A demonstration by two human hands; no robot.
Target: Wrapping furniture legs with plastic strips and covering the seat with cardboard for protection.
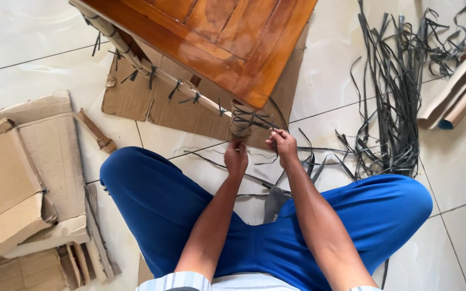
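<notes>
A wooden panel lies on cardboard sheet ahead of the knees. Folded boxes sit on the floor at left; loose straps lie right, cardboard tubes beyond them.

Both hands at strap-wrapped table corner, floor-seated.

A single camera, worn on the person's head, looks steeply down over the blue-trousered lap to the tiled floor. It sits close: forearms fill the near edge, and both hands meet mid-frame. The wooden panel lies far, flattened cardboard left, dark strips right. No second view shares the scene.
</notes>
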